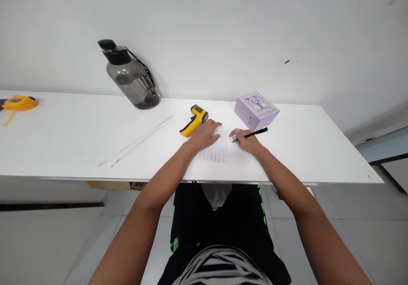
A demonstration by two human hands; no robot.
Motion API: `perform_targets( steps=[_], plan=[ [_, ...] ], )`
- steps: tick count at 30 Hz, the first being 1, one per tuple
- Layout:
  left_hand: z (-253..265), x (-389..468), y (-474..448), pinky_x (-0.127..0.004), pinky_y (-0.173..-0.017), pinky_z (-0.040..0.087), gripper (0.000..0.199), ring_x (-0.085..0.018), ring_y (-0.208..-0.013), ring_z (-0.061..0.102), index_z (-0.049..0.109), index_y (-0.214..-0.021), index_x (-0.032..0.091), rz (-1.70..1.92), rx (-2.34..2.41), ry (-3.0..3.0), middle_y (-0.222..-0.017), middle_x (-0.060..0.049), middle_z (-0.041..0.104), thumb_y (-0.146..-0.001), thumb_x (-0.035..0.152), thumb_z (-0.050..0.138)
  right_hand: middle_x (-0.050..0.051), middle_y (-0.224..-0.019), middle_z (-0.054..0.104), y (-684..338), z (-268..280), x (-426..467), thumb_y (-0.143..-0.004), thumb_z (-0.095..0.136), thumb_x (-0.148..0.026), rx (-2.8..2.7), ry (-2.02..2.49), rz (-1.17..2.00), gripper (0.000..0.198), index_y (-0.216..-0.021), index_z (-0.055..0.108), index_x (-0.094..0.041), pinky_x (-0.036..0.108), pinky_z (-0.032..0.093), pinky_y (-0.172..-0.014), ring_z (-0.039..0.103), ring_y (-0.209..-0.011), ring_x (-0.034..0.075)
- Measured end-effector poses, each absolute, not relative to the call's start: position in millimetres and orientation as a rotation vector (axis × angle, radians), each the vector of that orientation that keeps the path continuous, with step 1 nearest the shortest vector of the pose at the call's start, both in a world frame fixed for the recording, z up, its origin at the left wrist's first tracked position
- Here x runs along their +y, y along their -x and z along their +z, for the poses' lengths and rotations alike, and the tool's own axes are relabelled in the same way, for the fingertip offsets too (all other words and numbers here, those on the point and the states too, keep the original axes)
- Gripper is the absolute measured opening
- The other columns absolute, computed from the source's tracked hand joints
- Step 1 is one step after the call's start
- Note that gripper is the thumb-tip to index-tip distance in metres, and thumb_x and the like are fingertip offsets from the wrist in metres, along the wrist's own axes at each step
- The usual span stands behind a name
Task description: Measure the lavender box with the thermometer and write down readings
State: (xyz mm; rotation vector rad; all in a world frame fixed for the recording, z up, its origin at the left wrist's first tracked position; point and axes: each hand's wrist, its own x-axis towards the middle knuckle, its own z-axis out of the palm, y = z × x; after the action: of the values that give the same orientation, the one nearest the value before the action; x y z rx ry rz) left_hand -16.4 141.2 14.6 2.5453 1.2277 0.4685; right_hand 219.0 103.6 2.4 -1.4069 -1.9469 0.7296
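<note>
A white sheet of paper (214,154) with rows of dark handwriting lies on the white table in front of me. My left hand (205,135) rests on its upper left part, fingers apart and holding nothing. In my right hand (246,140) is a black pen (259,132), its tip pointing down and left at the sheet. Whether the tip touches the paper, I cannot tell. Just beyond my left hand lies a yellow and black infrared thermometer (195,121), partly covered by the hand. A lilac box (256,109) with a printed design sits beyond my right hand.
A grey water bottle (134,81) with a black lid stands near the wall at the left. A yellow tape measure (21,103) lies at the far left of the white table (70,140). Dark streaks mark the tabletop, and its front edge runs close to my body.
</note>
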Motion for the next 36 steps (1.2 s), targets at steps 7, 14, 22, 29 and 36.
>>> perform_targets(
  steps=[7,14,22,29,36],
  plan=[
    [18,136,17,-0.046,-0.093,0.057,0.046,-0.027,-0.111,0.065,0.058,-0.136,0.024,0.631,1.099,-2.455,-0.151,-0.013,0.048,-0.097,0.046,0.051,0.008,-0.086,0.075,-222,8,103,-0.097,0.024,-0.076,-1.931,1.525,0.655,0.074,-0.094,0.075,-0.022,0.037,0.052,-0.080,0.067,-0.084,0.024],
    [18,137,18,-0.047,-0.102,0.055,0.046,-0.029,-0.131,0.057,0.059,-0.133,0.023,0.677,1.121,-2.413,-0.154,-0.013,0.045,-0.096,0.049,0.054,0.006,-0.096,0.077,-227,6,103,-0.098,0.029,-0.072,-1.828,1.606,0.651,0.064,-0.101,0.073,-0.026,0.041,0.053,-0.086,0.068,-0.094,0.027],
    [18,144,22,-0.041,-0.098,0.056,0.032,-0.025,-0.128,0.060,0.063,-0.120,0.021,0.978,1.283,-2.435,-0.150,-0.013,0.052,-0.099,0.040,0.048,0.002,-0.074,0.067,-228,6,103,-0.095,0.044,-0.068,-1.869,1.571,0.597,0.052,-0.114,0.068,-0.025,0.034,0.048,-0.071,0.064,-0.076,0.023],
    [24,155,38,-0.060,-0.120,0.032,0.050,-0.040,-0.153,0.030,0.058,-0.134,0.020,0.687,1.956,-2.315,-0.159,-0.020,0.042,-0.092,0.046,0.058,0.005,-0.087,0.069,-223,-10,109,-0.092,0.055,-0.052,-1.846,1.390,0.349,0.032,-0.101,0.065,-0.023,0.035,0.049,-0.074,0.062,-0.076,0.022],
    [28,155,46,-0.060,-0.124,0.022,0.071,-0.042,-0.158,0.017,0.051,-0.141,0.017,0.265,2.145,-2.121,-0.163,-0.021,0.038,-0.088,0.063,0.055,0.009,-0.102,0.072,-228,-10,109,-0.093,0.056,-0.036,-1.843,1.500,0.371,0.029,-0.116,0.066,-0.022,0.038,0.052,-0.079,0.064,-0.079,0.023]
  ],
)
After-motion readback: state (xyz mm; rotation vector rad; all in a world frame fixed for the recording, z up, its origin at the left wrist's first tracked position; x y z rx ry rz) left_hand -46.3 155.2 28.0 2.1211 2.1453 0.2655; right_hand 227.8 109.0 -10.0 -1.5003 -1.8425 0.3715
